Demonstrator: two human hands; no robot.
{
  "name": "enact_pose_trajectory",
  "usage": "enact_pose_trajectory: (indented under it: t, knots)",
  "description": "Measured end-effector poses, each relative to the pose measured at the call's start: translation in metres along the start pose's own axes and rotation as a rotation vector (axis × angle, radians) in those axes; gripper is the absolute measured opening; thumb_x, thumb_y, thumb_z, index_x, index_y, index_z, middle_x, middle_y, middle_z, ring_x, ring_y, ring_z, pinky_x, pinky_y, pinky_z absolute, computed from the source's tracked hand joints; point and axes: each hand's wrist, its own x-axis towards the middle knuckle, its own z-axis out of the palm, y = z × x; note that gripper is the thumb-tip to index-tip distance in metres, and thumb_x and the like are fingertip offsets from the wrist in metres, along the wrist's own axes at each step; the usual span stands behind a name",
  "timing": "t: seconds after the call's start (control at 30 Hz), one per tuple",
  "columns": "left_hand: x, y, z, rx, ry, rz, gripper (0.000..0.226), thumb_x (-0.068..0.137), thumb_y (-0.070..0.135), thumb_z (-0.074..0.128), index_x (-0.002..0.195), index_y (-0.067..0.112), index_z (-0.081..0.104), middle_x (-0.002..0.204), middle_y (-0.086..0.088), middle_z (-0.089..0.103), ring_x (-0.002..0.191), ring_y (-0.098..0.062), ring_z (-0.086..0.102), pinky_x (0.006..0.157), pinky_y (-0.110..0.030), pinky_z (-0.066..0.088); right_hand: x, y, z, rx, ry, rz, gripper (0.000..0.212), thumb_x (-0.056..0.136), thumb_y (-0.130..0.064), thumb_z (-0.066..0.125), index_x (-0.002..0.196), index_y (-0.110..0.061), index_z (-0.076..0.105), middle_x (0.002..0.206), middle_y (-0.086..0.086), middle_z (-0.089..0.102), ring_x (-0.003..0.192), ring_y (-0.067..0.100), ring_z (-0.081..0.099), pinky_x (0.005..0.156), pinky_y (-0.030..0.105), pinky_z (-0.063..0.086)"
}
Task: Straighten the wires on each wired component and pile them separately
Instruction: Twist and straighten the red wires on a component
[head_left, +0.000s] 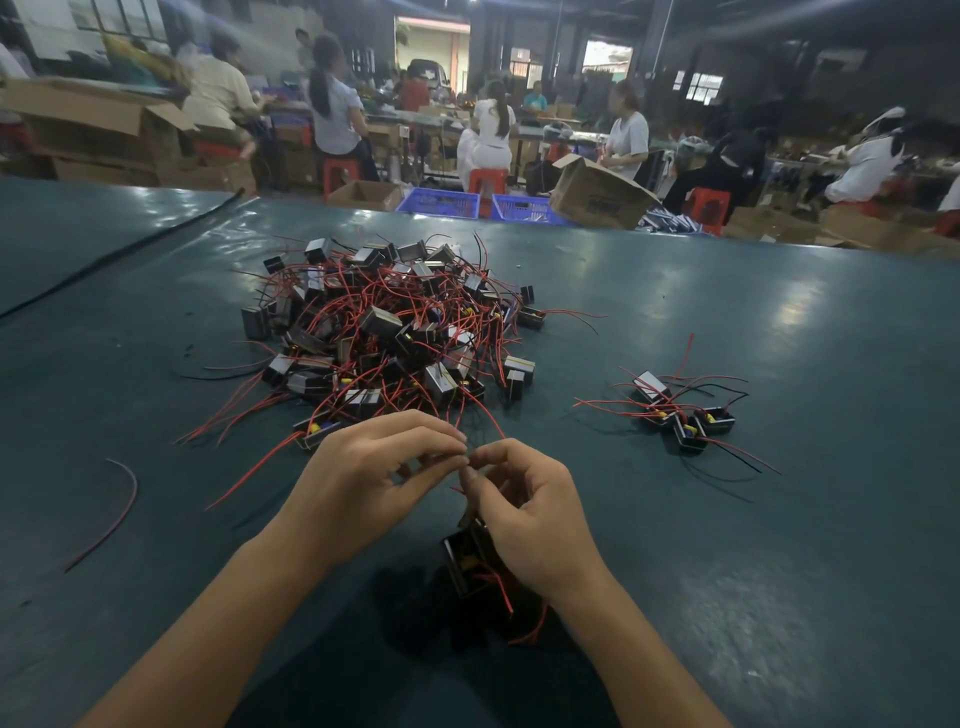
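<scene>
A big tangled heap of black boxy components with red and black wires (395, 327) lies mid-table. A small separate pile of a few components (680, 410) sits to the right. One black component (467, 564) hangs below my hands near the table's front edge, red wires trailing under it. My left hand (363, 483) and my right hand (524, 509) meet fingertip to fingertip, both pinching a thin red wire that rises from that component. The right palm hides part of the component.
A loose red wire (111, 512) lies on the green table (779, 322) at the left, and a black cable (119, 254) runs along a seam at the far left. Behind the table stand blue crates (441, 202), cardboard boxes and seated workers.
</scene>
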Motion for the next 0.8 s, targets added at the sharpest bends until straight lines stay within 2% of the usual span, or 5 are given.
enact_pose_trajectory:
  t: [0.23, 0.33, 0.5, 0.63, 0.8]
  knots:
    - [0.003, 0.003, -0.001, -0.082, 0.032, -0.063, 0.009, 0.08, 0.017, 0.076, 0.085, 0.01, 0.077, 0.081, 0.004, 0.07, 0.072, -0.008, 0.066, 0.062, -0.026, 0.053, 0.001, -0.001, -0.001, 0.053, -0.014, 0.038, 0.005, 0.088, -0.016, 0.07, 0.088, -0.021, 0.068, 0.062, 0.006, 0.064, 0.054, 0.011, 0.055, 0.051, 0.031, 0.045]
    - [0.007, 0.009, 0.002, -0.282, 0.068, -0.329, 0.012, 0.073, 0.024, 0.074, 0.081, 0.015, 0.077, 0.072, 0.006, 0.072, 0.067, -0.007, 0.068, 0.061, -0.02, 0.053, 0.0, 0.0, 0.0, 0.019, -0.073, 0.025, 0.005, 0.091, -0.019, 0.068, 0.092, -0.02, 0.072, 0.054, -0.002, 0.057, 0.051, 0.011, 0.049, 0.049, 0.035, 0.041]
    - [0.009, 0.008, 0.007, -0.631, 0.071, -0.737, 0.013, 0.071, 0.014, 0.079, 0.083, 0.013, 0.075, 0.063, -0.005, 0.07, 0.057, -0.016, 0.066, 0.057, -0.024, 0.057, -0.001, 0.002, 0.001, -0.146, -0.032, -0.092, 0.012, 0.091, -0.02, 0.067, 0.086, -0.016, 0.077, 0.058, -0.011, 0.053, 0.052, 0.003, 0.044, 0.051, 0.019, 0.035]
    - [0.008, 0.003, 0.009, -0.78, 0.055, -1.01, 0.01, 0.074, 0.006, 0.078, 0.08, 0.01, 0.072, 0.059, -0.007, 0.062, 0.047, -0.009, 0.054, 0.048, -0.019, 0.05, -0.003, 0.002, 0.004, -0.47, 0.046, -0.268, 0.016, 0.093, -0.025, 0.063, 0.09, -0.017, 0.077, 0.062, -0.013, 0.041, 0.056, 0.009, 0.043, 0.053, 0.032, 0.037]
    - [0.007, 0.001, 0.006, -0.659, 0.003, -0.87, 0.009, 0.073, 0.017, 0.08, 0.074, 0.013, 0.072, 0.064, -0.009, 0.071, 0.051, -0.01, 0.059, 0.048, -0.018, 0.049, -0.003, 0.002, 0.005, -0.461, 0.039, -0.261, 0.018, 0.093, -0.024, 0.061, 0.088, -0.017, 0.076, 0.064, -0.012, 0.046, 0.057, 0.013, 0.046, 0.055, 0.034, 0.038]
